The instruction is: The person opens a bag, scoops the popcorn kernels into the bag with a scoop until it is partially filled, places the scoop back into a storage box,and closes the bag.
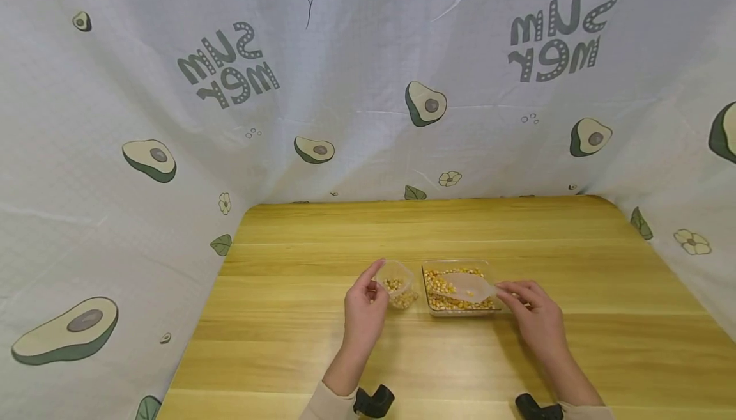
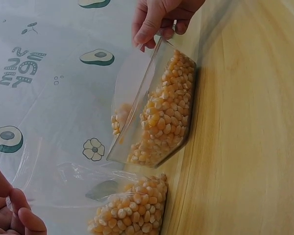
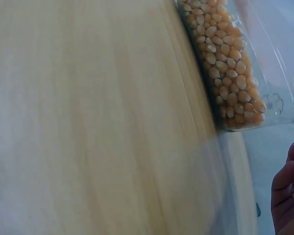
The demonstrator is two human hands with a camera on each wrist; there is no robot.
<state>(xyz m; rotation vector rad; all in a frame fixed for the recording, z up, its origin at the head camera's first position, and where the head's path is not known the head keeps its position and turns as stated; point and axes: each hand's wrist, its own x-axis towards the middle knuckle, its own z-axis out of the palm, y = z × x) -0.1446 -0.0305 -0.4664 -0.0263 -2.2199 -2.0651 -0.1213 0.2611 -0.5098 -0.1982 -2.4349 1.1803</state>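
My left hand (image 1: 365,314) pinches the rim of a clear plastic bag (image 1: 405,298), which stands upright on the table with its mouth spread. Corn kernels (image 2: 132,210) fill the bag's bottom. To its right sits a clear rectangular glass container (image 1: 460,313) holding many more kernels (image 3: 230,73). My right hand (image 1: 537,321) grips the handle of a pale translucent scoop (image 1: 468,284) above this container. Some kernels lie at the scoop's front end (image 2: 120,120), which points toward the bag. In the right wrist view only part of the right hand (image 3: 289,191) shows.
Under everything is a wooden table (image 1: 299,343). A pale curtain (image 1: 356,94) with avocado prints hangs behind and along both sides. Dark wrist mounts (image 1: 374,401) sit at both sleeves.
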